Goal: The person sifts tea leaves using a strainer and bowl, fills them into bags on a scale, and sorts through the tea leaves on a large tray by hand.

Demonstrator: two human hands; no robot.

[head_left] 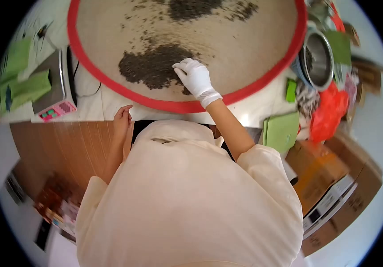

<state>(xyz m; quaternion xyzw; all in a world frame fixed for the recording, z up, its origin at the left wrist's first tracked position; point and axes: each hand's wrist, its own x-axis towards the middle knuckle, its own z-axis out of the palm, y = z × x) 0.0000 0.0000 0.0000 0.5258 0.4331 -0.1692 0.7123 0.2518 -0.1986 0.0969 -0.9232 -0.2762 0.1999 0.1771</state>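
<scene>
A large round tray with a red rim (156,103) lies on the white table. Dark loose leaf-like bits (156,64) form a pile on its near part, with a second pile (191,8) farther back and scattered bits between. My right hand (193,78), in a white glove, is over the right edge of the near pile, its fingers drawn together; whatever they may hold is too small to make out. My left hand (122,119), without a glove, rests by the table's front edge, fingers loosely curled and partly apart, holding nothing visible.
On the left stand a metal device (54,82) with a cable and green packets (29,91). To the right are a steel bowl (318,60), a red plastic bag (329,113), green packets (282,131) and, lower, cardboard boxes (314,171).
</scene>
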